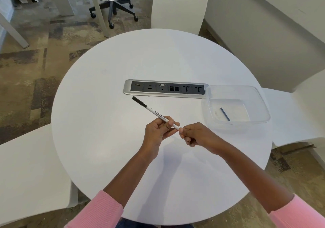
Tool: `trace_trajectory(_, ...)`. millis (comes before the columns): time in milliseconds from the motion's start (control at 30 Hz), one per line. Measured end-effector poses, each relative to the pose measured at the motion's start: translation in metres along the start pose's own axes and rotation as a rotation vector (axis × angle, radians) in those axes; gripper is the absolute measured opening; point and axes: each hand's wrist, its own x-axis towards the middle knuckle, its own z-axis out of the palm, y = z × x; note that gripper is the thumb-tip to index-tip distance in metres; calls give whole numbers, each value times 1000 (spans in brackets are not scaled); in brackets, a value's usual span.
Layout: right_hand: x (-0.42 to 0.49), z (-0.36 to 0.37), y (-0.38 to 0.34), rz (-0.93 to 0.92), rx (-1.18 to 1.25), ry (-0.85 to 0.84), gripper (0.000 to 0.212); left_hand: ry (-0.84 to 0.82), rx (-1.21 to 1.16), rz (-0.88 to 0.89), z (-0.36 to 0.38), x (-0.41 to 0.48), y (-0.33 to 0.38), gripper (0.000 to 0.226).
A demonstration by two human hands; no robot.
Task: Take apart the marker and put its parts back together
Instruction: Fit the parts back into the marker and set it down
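left hand (159,129) wraps marker (154,112), steadying barrel | right hand (193,133) pinches its near end, likely the plug | dark rod (225,114) in tub (260,103), right of marker

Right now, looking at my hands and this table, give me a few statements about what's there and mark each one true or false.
1. The left hand grips the marker around its white barrel. True.
2. The marker's black cap is off and lying on the table. False: the cap is on the far end of the marker.
3. The clear container holds a thin dark stick. True.
4. The right hand rests flat on the table. False: it pinches the marker's near end.
5. The power strip sits beyond the marker. True.
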Motion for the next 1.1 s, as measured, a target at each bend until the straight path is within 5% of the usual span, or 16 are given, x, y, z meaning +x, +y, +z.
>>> trace_trajectory(133, -3, 3, -3, -30, 64, 50, 30, 23, -87, 7, 1, 0, 1, 14)
trace_trajectory(333, -3, 17, 9, -381, -598, 503, 19, 155, -302, -23, 3, 1, 2, 12)
trace_trajectory(600, 8, 16, 23, -707, -982, 744, 26, 172, -382, -66, 10, -4, 5, 13)
trace_trajectory(733, 9, 19, 16, -618, -698, 633, 28, 166, -394, -75, 10, -4, 4, 13)
trace_trajectory(1100, -2, 8, -4, 92, 347, 177, 31, 59, -101, 34, 3, -2, 2, 12)
